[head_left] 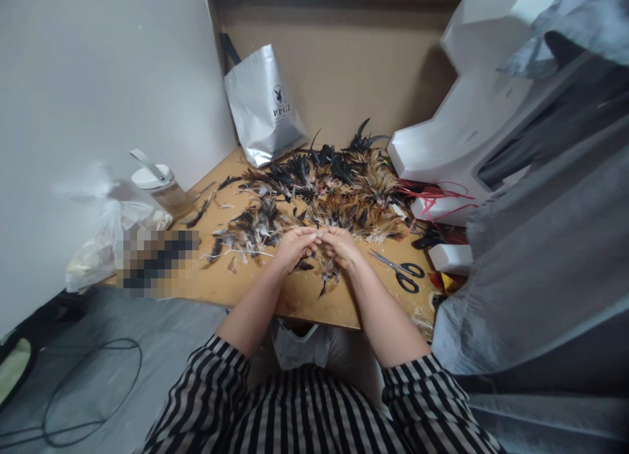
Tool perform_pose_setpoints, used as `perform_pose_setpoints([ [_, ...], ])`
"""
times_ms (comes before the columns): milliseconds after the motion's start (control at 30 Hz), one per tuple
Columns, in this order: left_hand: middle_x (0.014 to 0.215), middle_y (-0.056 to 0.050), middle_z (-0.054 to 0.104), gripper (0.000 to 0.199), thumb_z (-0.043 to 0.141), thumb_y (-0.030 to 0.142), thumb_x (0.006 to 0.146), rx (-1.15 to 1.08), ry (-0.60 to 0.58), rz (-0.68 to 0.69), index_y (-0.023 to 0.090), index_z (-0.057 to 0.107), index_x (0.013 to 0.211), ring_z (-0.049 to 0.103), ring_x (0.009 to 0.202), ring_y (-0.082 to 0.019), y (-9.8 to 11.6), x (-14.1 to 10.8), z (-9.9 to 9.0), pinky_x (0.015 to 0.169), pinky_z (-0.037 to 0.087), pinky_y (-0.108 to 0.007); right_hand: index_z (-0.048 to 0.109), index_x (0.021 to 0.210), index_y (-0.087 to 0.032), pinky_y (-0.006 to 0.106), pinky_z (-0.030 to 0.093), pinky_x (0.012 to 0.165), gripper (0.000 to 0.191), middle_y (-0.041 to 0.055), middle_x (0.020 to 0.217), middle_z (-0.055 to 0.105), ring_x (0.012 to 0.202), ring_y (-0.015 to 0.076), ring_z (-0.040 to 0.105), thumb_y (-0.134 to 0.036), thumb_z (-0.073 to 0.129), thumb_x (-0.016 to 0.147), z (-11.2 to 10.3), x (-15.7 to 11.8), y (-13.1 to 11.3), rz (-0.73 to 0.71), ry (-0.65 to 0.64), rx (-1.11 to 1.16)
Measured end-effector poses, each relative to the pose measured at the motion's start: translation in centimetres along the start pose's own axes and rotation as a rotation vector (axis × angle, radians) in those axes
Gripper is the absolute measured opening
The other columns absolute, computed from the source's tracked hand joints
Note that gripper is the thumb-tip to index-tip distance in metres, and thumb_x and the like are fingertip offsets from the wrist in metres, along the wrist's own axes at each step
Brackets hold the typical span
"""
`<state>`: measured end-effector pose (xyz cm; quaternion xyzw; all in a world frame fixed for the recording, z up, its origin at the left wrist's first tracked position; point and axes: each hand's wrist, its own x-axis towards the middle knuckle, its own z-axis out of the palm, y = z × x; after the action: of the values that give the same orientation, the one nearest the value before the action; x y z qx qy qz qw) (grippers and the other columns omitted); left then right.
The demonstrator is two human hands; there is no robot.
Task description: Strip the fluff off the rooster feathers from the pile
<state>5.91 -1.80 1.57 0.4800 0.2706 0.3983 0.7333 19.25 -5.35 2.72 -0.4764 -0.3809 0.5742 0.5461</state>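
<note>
My left hand (295, 247) and my right hand (340, 245) meet fingertip to fingertip above the front of the wooden table (295, 297). Both are closed in a pinch, and whatever lies between the fingertips is too small to make out. Just below my right hand is a small tuft of dark and brown feathers (325, 270); I cannot tell whether it hangs from the fingers or rests on the table. Behind my hands spread heaps of brown feathers (344, 211) and black feathers (289, 172). To the right of my right hand lie black-handled scissors (400, 270).
A silver bag (265, 107) leans at the back. On the left stand a lidded jar (162, 189) and a clear plastic bag (105, 244). Red strings (437, 195) lie by a white machine-like body (442, 133) on the right, where grey cloth (540, 257) hangs.
</note>
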Motion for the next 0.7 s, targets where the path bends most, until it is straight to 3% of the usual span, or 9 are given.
perform_pose_setpoints([
  [167,0.073,-0.006,0.062,0.032,0.066,0.032,0.065,0.041,0.062,0.006,0.01,0.056,0.086,0.054,0.052,-0.006,-0.3,0.2,-0.5,0.043,0.037,-0.015,0.054,0.066,-0.016,0.016,0.01,0.032,0.023,-0.0091,0.042,0.034,0.033,0.0012,0.019,-0.033,0.068,0.059,-0.4,-0.1,-0.5,-0.012,0.013,0.058],
  [300,0.072,-0.005,0.062,0.028,0.064,0.034,0.065,0.129,0.084,0.051,0.011,0.058,0.08,0.053,0.051,-0.006,-0.4,0.2,-0.6,0.042,0.036,-0.016,0.055,0.07,-0.016,0.015,0.011,0.031,0.026,-0.0069,0.049,0.041,0.034,0.0009,0.021,-0.039,0.065,0.064,-1.0,0.2,-0.9,-0.015,0.02,0.203],
  [433,0.067,-0.003,0.061,0.028,0.064,0.035,0.066,0.211,0.035,0.08,0.011,0.06,0.079,0.049,0.047,-0.005,-0.5,0.0,-0.3,0.043,0.035,-0.017,0.06,0.079,-0.016,0.015,0.028,0.034,0.029,-0.0011,0.061,0.054,0.042,0.004,0.039,-0.043,0.058,0.07,-0.9,0.5,-0.7,-0.023,-0.002,0.316],
  [533,0.063,-0.002,0.06,0.029,0.064,0.036,0.066,0.238,0.006,0.07,0.011,0.061,0.081,0.047,0.045,-0.005,-0.5,0.0,-0.1,0.042,0.034,-0.018,0.063,0.082,-0.017,0.02,0.043,0.049,0.026,0.0027,0.075,0.061,0.058,0.0084,0.052,-0.041,0.057,0.072,-0.3,0.5,-0.4,-0.039,-0.048,0.353],
  [700,0.051,0.002,0.053,0.033,0.065,0.037,0.064,0.227,0.044,0.057,0.012,0.062,0.086,0.043,0.042,-0.005,-0.4,0.1,0.0,0.04,0.029,-0.017,0.064,0.085,-0.02,0.022,0.046,0.062,0.02,0.0022,0.091,0.063,0.076,0.0116,0.056,-0.035,0.058,0.073,0.5,0.3,0.1,-0.057,-0.083,0.358],
])
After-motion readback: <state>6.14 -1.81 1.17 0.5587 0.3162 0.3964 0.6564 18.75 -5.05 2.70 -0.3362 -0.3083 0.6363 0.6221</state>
